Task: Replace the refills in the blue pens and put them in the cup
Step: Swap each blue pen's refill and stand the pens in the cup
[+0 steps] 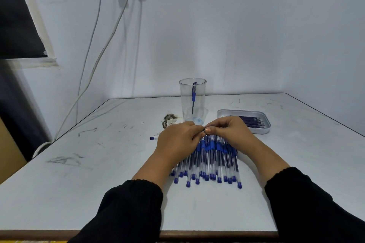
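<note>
Pen in work: only a small dark bit shows between the two hands, pinched right where thumb tips meet, just above the far end of the pen pile. Its long axis looks roughly left-right across the body, but most of it is hidden in the fingers, so can't confirm which end is the tip.

Left hand: fingers curled, grip closed on the left end of that pen. Right hand: same, thumb and forefinger pinching the right end. Hands are touching at the pinch. Looks like a twist or pull-apart step, my read only.

Pile of blue pens lies on the worktop directly under the hands, long axes running toward the person, caps at the near end.

Refill tray sits just right of the right hand, so that hand is the nearer one for fetching a refill.

Cup stands straight behind the hands, one pen already upright in it. Either hand reaches it.

A loose part lies left of the left hand.
</note>
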The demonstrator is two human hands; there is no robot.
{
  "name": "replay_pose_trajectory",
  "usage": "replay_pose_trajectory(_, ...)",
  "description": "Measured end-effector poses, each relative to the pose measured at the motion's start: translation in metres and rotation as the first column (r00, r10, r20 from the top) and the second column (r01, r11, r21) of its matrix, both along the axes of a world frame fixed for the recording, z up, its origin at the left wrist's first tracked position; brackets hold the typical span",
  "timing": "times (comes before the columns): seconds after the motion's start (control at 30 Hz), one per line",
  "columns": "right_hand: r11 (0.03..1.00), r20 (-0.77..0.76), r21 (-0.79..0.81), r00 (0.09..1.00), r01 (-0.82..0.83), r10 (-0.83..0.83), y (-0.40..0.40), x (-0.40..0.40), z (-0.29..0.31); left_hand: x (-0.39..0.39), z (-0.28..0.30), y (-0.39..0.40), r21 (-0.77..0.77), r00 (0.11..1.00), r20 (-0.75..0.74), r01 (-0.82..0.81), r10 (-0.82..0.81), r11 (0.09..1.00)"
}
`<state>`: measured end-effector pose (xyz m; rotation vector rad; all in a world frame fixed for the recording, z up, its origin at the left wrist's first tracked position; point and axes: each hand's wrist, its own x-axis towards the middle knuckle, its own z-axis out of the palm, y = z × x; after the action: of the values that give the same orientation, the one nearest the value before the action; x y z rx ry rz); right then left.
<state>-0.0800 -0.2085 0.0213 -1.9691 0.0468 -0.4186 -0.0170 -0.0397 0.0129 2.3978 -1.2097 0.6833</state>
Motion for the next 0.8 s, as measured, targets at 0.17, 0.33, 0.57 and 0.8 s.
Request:
replay_pose_trajectory(0.17,1.0,-0.002,0.011,1.0,-0.003,0.003,0.0,-0.0001,0.0009,-0.0015,0.0001,-0.0003,-0.003,1.0,0.023,-0.01,0.01,1.0)
replay_pose_trajectory(0.33,1.0,0.012,0.007,1.0,0.025,-0.026,-0.0003,0.0003,0.0014,-0.0029,0.001,-0.0029,-0.046,1.0,0.002,-0.029,0.029,0.999)
replay_pose_trajectory(0.57,0.999,0.052,-0.018,0.998,0.035,-0.034,0.0006,0.0009,0.0022,0.0033,-0.0014,-0.0019,0.001,0.999,0.026,-0.035,0.035,0.999)
replay_pose_trajectory(0.8,1.0,0.06,-0.002,0.998,0.019,-0.019,0.0,-0.0003,0.0033,0.0041,-0.0003,-0.0018,0.017,0.992,0.11,-0.056,0.054,0.998)
